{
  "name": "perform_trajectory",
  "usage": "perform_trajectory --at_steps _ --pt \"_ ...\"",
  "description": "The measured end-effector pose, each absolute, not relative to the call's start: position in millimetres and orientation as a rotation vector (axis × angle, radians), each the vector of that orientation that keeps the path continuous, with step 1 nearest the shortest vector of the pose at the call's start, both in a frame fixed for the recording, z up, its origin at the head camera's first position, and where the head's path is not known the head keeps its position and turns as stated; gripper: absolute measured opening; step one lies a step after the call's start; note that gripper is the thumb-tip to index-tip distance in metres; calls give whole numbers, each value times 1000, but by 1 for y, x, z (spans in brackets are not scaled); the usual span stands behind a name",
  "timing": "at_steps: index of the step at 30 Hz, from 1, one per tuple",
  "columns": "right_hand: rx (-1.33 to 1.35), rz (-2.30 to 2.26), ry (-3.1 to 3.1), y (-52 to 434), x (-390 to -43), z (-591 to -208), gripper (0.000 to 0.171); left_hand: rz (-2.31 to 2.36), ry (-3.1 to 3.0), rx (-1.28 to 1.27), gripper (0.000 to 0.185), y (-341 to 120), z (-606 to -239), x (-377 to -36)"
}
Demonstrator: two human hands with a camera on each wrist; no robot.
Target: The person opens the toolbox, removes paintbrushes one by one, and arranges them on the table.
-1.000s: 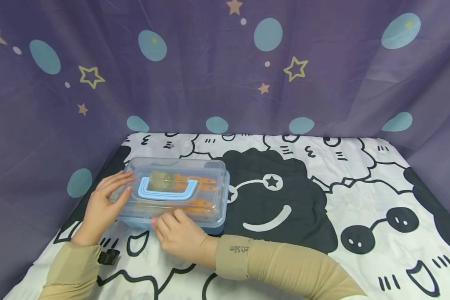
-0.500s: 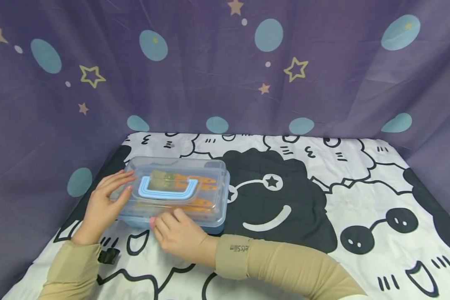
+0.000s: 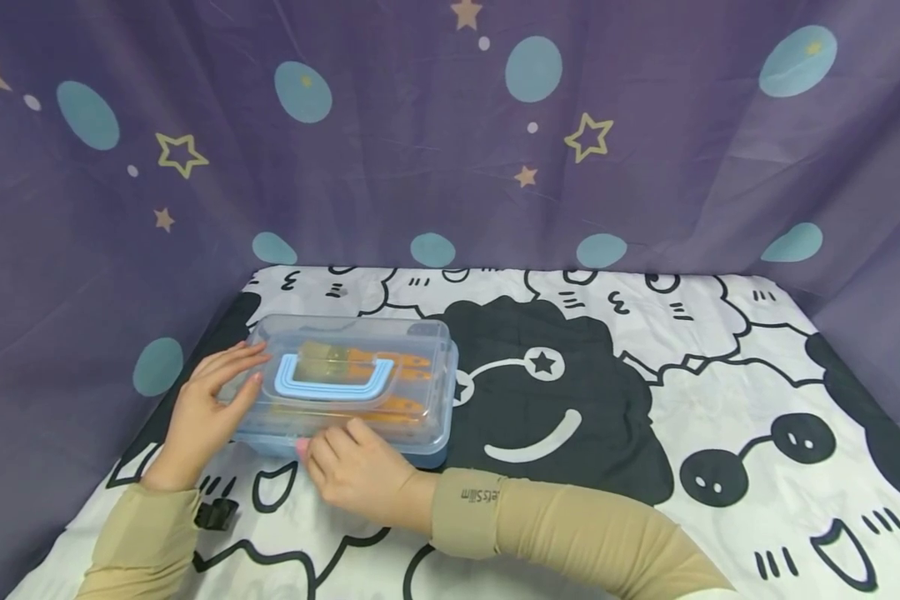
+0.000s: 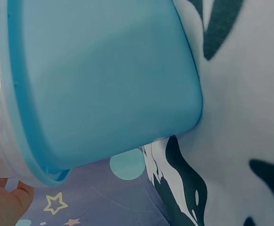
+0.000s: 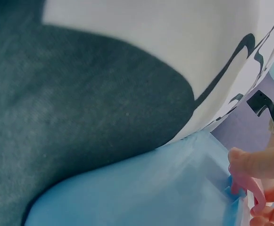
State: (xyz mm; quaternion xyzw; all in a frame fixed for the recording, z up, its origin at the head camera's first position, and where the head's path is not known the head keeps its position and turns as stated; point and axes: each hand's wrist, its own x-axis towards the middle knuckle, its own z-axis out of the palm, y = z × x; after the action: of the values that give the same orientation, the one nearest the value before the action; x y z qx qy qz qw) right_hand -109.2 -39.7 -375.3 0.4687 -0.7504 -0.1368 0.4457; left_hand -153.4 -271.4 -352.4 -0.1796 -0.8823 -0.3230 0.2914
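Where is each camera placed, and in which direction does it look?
Head: above, looking forward and down at the box on the tablecloth; left hand, right hand, sleeves show.
Left wrist: low, facing the box's blue base; a fingertip shows.
Right wrist: low, along the cloth to the box's edge; fingers show.
All share the box.

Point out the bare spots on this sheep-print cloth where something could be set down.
Free: the cloth right of the clear box, out to the purple curtain. Also the strip behind the box. Crowded: the near-left corner, with left hand, right hand and a black clip.
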Motion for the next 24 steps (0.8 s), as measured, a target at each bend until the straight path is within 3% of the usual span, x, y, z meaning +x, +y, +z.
perform_trajectory --at_steps 11,24 --pt "1197 -267 -1876 -41 -107 -374 34 -861 -2352 -480 28 -271 -353 -152" --pt "1292 -216 -2026 -38 -104 -368 20 -865 -2355 -486 28 -271 -353 -153"
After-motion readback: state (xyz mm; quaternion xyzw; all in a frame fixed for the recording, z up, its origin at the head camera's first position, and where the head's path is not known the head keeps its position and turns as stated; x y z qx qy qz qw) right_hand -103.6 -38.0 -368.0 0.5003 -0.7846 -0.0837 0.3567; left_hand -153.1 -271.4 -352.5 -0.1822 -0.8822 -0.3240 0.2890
